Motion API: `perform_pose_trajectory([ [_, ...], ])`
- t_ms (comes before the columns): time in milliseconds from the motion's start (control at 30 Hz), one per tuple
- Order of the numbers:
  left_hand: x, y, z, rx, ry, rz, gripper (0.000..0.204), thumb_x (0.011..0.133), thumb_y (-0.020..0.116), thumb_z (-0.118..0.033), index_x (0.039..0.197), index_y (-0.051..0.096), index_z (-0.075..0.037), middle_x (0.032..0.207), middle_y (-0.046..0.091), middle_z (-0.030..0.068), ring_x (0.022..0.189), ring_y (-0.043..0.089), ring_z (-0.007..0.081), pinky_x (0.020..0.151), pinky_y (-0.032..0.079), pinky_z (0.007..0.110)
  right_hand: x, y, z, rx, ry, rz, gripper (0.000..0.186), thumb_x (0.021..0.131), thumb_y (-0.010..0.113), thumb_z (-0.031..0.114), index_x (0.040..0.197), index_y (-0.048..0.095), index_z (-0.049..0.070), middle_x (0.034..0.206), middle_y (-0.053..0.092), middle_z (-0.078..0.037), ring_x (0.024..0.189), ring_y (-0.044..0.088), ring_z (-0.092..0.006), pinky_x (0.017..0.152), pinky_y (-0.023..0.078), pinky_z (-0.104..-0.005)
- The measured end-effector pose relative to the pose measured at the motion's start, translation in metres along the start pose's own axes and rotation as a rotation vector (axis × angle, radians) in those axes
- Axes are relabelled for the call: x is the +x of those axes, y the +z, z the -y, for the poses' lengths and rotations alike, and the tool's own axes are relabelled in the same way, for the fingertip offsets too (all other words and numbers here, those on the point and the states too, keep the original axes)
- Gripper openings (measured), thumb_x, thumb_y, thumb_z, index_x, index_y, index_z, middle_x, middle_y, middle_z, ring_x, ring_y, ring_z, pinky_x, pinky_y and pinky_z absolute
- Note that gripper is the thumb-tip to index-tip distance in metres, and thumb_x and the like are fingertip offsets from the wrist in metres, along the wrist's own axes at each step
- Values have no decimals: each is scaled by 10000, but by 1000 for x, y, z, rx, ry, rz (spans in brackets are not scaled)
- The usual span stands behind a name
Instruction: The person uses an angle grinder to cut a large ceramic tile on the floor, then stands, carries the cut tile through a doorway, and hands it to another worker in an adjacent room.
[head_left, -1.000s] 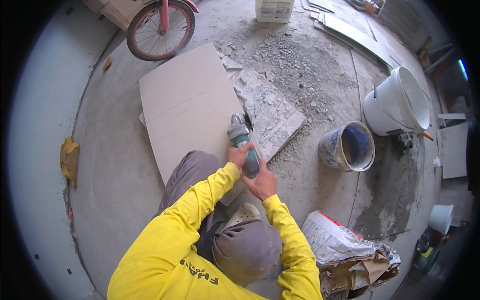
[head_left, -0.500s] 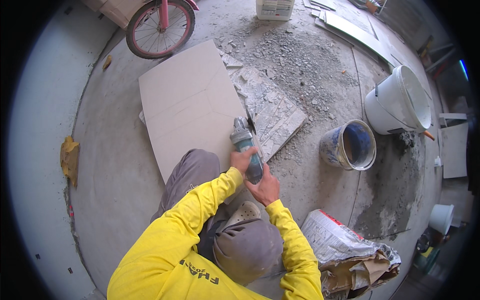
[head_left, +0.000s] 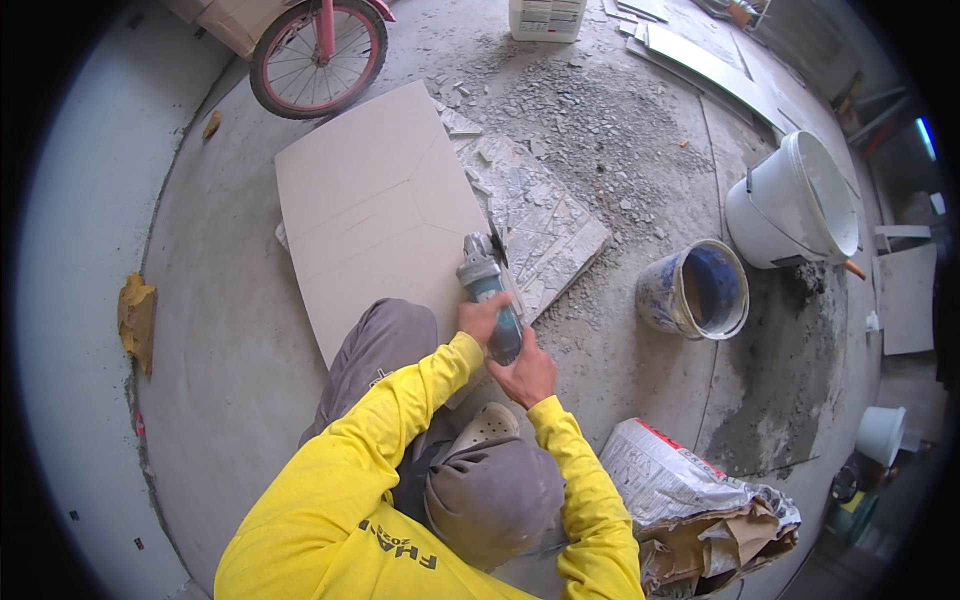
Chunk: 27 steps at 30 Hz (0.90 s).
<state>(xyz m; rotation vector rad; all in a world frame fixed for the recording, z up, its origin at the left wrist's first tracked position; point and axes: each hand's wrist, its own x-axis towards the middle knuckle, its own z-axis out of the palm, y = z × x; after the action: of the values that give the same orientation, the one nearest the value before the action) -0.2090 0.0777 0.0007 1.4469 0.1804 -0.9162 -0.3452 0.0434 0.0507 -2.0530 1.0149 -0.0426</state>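
Both my hands are closed around a teal and grey angle grinder (head_left: 487, 283). My left hand (head_left: 481, 318) wraps its body from the left, while my right hand (head_left: 528, 372) grips the rear end. The grinder's dark disc (head_left: 497, 238) stands edge-on at the right edge of a large beige tile (head_left: 375, 190); I cannot tell whether it touches. Faint lines run across the tile's face. Beneath it, and sticking out to the right, lies a scored, dusty grey slab (head_left: 550, 235) with broken strips on it.
Grey rubble (head_left: 630, 150) is strewn beyond the slab. To the right stand a blue-stained bucket (head_left: 665, 295) and a white bucket (head_left: 775, 215). A torn paper sack (head_left: 670, 480) lies near right. A pink bicycle's wheel (head_left: 262, 75) is at the far left, a white container (head_left: 545, 20) at the back.
The whole view has shifted very slightly. My hands and the grinder stay in nearly the same place at the tile's right edge.
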Motion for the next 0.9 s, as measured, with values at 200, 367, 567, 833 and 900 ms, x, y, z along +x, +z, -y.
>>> perform_pose_trajectory([
  [200, 9, -2, -3, -39, -2, -1, 254, 785, 813, -206, 857, 682, -1, 781, 661, 49, 618, 627, 158, 598, 527, 335, 7, 2, 5, -12, 19, 8, 729, 734, 780, 429, 1250, 465, 21, 890, 702, -274, 830, 685, -479, 727, 546, -542],
  [367, 14, -2, -6, -18, 5, -17, 265, 780, 819, -207, 858, 682, 7, 778, 661, 52, 608, 625, 162, 597, 529, 339, 13, 3, 5, -25, 1, 3, 737, 732, 785, 415, 1259, 465, 11, 886, 700, -276, 830, 682, -481, 724, 546, -543],
  [567, 2, 0, 0, 1, 11, -11, 282, 780, 820, -219, 868, 692, 16, 779, 666, 55, 613, 631, 163, 605, 533, 338, 1, 1, 0, 22, -33, -15, 721, 736, 791, 405, 1242, 472, 4, 883, 696, -279, 821, 678, -484, 716, 543, -547],
  [833, -14, 3, 4, -8, 18, 7, 291, 779, 824, -220, 896, 698, 16, 797, 671, 56, 626, 633, 161, 611, 535, 337, -12, -2, -5, 22, -56, -45, 696, 737, 790, 417, 1211, 485, 10, 878, 694, -277, 815, 677, -486, 712, 542, -548],
  [900, -15, 3, 5, 13, 24, -3, 292, 777, 825, -220, 899, 700, 15, 799, 672, 56, 631, 634, 160, 613, 534, 335, -14, -2, -6, 28, -55, -47, 688, 735, 790, 419, 1197, 487, 11, 875, 693, -279, 813, 677, -487, 711, 542, -550],
])
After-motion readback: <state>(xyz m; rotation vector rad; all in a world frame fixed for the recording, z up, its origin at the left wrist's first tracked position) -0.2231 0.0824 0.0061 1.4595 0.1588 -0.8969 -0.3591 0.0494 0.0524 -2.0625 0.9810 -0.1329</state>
